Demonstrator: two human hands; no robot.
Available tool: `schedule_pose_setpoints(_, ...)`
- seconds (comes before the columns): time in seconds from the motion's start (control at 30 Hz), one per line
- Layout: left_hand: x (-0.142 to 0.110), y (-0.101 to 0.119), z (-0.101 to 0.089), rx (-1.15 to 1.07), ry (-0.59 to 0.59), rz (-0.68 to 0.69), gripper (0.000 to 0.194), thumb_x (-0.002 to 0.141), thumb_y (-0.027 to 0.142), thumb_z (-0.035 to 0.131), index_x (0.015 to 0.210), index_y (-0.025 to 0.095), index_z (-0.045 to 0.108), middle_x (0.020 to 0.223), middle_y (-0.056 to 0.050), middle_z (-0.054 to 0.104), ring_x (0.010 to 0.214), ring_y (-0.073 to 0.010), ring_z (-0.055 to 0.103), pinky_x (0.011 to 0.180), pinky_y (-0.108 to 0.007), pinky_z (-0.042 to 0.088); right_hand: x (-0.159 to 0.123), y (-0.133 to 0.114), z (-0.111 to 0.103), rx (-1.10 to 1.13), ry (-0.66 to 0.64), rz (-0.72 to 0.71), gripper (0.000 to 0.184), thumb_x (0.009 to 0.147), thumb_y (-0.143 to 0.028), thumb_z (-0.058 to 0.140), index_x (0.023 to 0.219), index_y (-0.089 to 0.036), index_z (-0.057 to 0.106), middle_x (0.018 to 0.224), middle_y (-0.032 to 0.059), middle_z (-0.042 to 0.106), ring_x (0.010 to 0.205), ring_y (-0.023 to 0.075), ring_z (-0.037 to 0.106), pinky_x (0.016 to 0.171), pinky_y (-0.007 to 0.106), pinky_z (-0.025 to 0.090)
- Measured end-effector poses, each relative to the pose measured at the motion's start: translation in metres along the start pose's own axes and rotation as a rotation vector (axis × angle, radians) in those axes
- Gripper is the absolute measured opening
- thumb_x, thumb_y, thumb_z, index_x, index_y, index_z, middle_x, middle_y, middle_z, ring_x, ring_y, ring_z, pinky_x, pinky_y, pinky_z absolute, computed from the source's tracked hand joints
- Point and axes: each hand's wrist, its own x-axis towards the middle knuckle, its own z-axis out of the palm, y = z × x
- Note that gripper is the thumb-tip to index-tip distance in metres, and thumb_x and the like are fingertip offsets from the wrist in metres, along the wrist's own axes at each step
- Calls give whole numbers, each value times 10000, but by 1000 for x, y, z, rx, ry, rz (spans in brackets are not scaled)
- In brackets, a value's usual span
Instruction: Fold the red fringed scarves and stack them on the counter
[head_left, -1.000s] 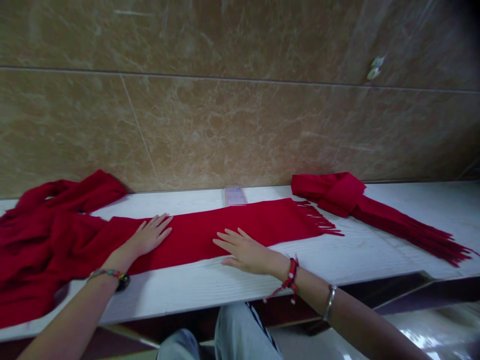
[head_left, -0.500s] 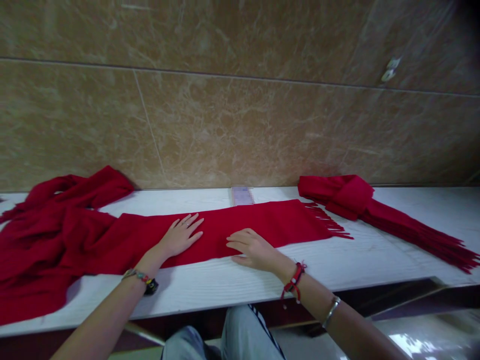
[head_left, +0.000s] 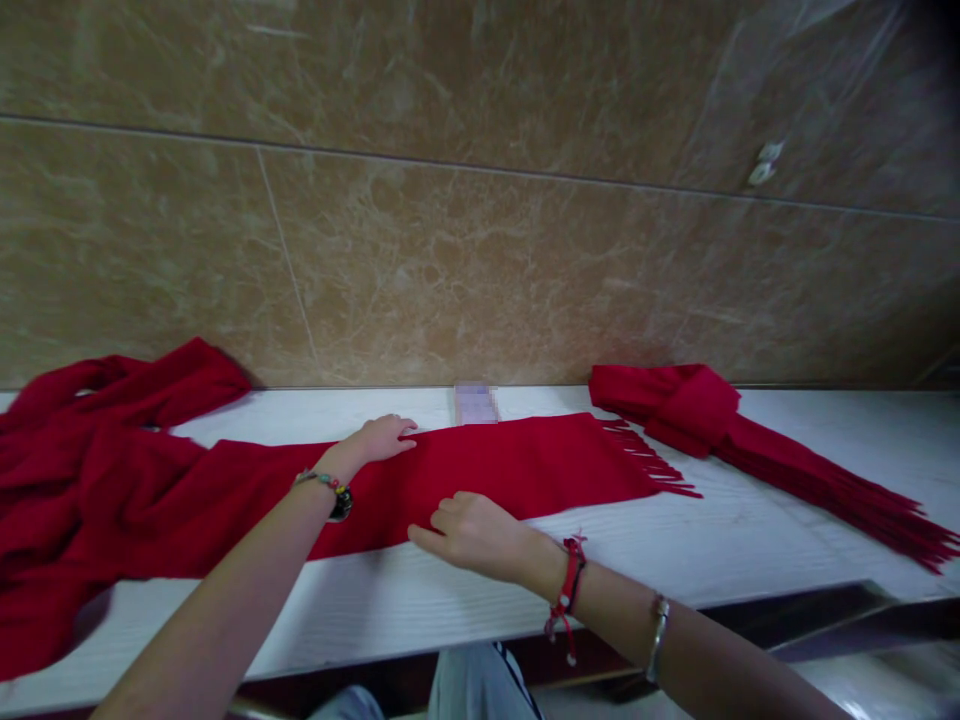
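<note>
A long red scarf (head_left: 570, 460) lies flat along the white table, its fringed end to the right. My left hand (head_left: 384, 437) is at the scarf's far edge, fingers reaching forward over it and thumb apart. At the near edge rests my right hand (head_left: 476, 537), fingers bent downward and thumb pointing left, away from them. The right fingertips are partly hidden behind the hand. Toward the left the scarf runs into a heap of crumpled red cloth (head_left: 45, 510).
A second red scarf (head_left: 694, 405), folded or knotted with its fringe trailing right, lies at the back right. A small clear plastic box (head_left: 475, 404) stands near the brown marbled wall (head_left: 450, 270). The white tabletop (head_left: 600, 560) has its front edge close to my knees.
My left hand has moved from the scarf's middle to its far edge. My right hand has shifted left and nearer to me, its fingers bending more. The view has tilted slightly.
</note>
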Motion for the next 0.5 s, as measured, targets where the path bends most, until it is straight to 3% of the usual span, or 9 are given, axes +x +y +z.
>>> schedule_pose_setpoints(0.1,6,1,1,24,-26,-7,284,764,295,498,981,156,618,962,-101,645,866,-211,589,784,-297,436,1,0,0,-27,-1,-48,206,892,-158,395,1076,-219,465,691,3,561,620,119,502,527,248,330)
schedule_pose_setpoints(0.23,3,-7,4,21,-11,-16,235,771,288,497,899,143,631,932,-100,627,852,-201,575,791,-289,433,-3,3,5,-29,22,-39,135,889,-185,408,971,-220,510,734,8,539,653,126,492,525,244,326)
schedule_pose_setpoints(0.37,-10,-11,18,14,103,-93,347,825,278,423,1133,148,517,1112,-122,534,1001,-222,513,854,-337,409,-3,5,12,12,14,73,115,865,-161,443,804,-165,539,756,21,539,700,134,492,570,249,353)
schedule_pose_setpoints(0.5,-30,-2,30,-11,268,-111,404,862,295,385,1241,164,429,1261,-133,411,1147,-241,404,953,-388,336,-3,1,17,31,60,169,120,852,-124,441,784,-162,532,760,22,553,699,141,494,614,265,364)
